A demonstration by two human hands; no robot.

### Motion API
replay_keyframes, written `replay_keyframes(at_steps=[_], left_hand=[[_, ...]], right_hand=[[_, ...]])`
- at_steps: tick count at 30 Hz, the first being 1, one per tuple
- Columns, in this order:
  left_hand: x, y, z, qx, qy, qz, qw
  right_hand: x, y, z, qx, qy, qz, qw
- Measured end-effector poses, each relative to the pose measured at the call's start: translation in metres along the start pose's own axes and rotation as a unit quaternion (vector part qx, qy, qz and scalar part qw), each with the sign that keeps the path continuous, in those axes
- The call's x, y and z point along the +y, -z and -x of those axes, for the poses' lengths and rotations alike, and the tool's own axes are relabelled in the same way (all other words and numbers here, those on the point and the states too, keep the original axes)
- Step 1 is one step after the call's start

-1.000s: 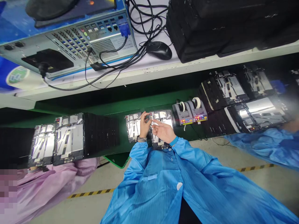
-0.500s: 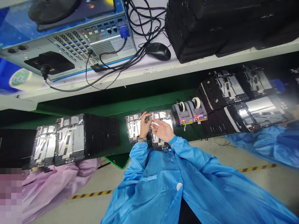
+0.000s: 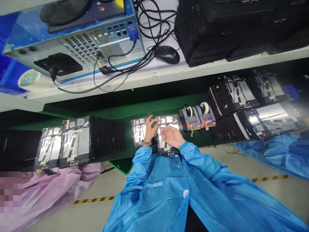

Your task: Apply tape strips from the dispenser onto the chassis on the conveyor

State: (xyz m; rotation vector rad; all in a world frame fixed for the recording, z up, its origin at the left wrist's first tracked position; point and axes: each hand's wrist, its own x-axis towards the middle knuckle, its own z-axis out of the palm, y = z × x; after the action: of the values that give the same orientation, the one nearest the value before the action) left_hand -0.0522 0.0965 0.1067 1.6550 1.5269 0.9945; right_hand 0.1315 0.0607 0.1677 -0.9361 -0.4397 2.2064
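My left hand [image 3: 150,129] is curled with thumb and forefinger bent towards each other, over the gap between two opened tablet-like units. Any small thing between those fingertips is too small to make out. My right hand [image 3: 173,136] hovers over the right unit [image 3: 168,146], its leading fingertips pinched close to my left hand. What they hold, if anything, I cannot make out. That unit shows silvery panels, dark strips and a black frame, partly hidden by my hands. The left unit [image 3: 137,133] lies beside it, its right part covered by my left hand.
Two tape dispensers [image 3: 194,118] with lit displays stand to the right. Stacked units [image 3: 78,141] are at left, more units [image 3: 267,119] at right. Above, a shelf edge [image 3: 154,75] carries a computer case [image 3: 82,53], mouse [image 3: 167,54] and black stacks [image 3: 212,35]. Co-workers' sleeves flank me.
The view has shifted slightly. My right hand's fingertips have drawn a little away from my left hand's, and my left fingers have shifted their bend. The units stay in place.
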Motion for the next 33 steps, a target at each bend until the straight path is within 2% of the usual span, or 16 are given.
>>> replay_keyframes(at_steps=[2, 3, 4, 6, 8, 9, 11, 12, 14, 18, 21, 24, 26, 28, 30, 33], left_hand=[[-0.001, 0.0, 0.0, -0.006, 0.003, 0.002, 1.0], [-0.002, -0.001, 0.0, -0.009, 0.003, 0.004, 1.0], [-0.003, -0.001, 0.0, -0.01, 0.002, 0.006, 1.0], [-0.004, -0.001, -0.001, -0.007, -0.001, 0.01, 1.0], [-0.003, -0.001, -0.002, -0.004, -0.004, 0.011, 1.0], [-0.003, -0.001, -0.002, -0.005, -0.004, 0.01, 1.0], [-0.002, 0.0, -0.003, -0.01, -0.002, 0.006, 1.0], [-0.002, 0.0, -0.003, -0.013, 0.0, 0.004, 1.0], [-0.002, 0.002, -0.004, -0.015, 0.004, 0.002, 1.0], [0.001, 0.006, -0.01, -0.016, -0.004, -0.014, 1.0], [0.01, 0.01, -0.018, -0.027, -0.021, -0.043, 0.998], [0.019, 0.013, -0.014, -0.008, -0.027, -0.037, 0.999], [0.022, 0.01, 0.005, 0.044, 0.021, -0.002, 0.999], [0.023, 0.001, 0.036, 0.079, 0.104, 0.037, 0.991], [0.024, -0.013, 0.072, 0.057, 0.165, 0.062, 0.983], [0.028, -0.027, 0.113, 0.053, 0.17, 0.065, 0.982]], right_hand=[[-0.006, 0.004, 0.002, 0.024, 0.043, 0.231, 0.972], [-0.011, 0.006, 0.001, 0.04, 0.081, 0.361, 0.928], [-0.016, 0.006, 0.0, 0.056, 0.122, 0.486, 0.864], [-0.028, 0.007, -0.005, 0.068, 0.17, 0.687, 0.704], [-0.037, 0.006, -0.012, 0.044, 0.156, 0.807, 0.567], [-0.039, 0.007, -0.016, 0.028, 0.142, 0.841, 0.521], [-0.04, 0.008, -0.023, 0.003, 0.134, 0.871, 0.473], [-0.038, 0.01, -0.026, -0.004, 0.143, 0.87, 0.471], [-0.036, 0.014, -0.032, -0.005, 0.177, 0.843, 0.508], [-0.044, 0.025, -0.032, -0.001, 0.256, 0.71, 0.656], [-0.052, 0.039, -0.008, 0.065, 0.291, 0.621, 0.724], [-0.042, 0.064, 0.03, 0.225, 0.298, 0.579, 0.725], [-0.022, 0.083, 0.054, 0.29, 0.281, 0.569, 0.717], [0.004, 0.099, 0.071, 0.27, 0.248, 0.572, 0.733], [0.028, 0.107, 0.083, 0.234, 0.221, 0.571, 0.755], [0.045, 0.096, 0.092, 0.223, 0.223, 0.567, 0.761]])
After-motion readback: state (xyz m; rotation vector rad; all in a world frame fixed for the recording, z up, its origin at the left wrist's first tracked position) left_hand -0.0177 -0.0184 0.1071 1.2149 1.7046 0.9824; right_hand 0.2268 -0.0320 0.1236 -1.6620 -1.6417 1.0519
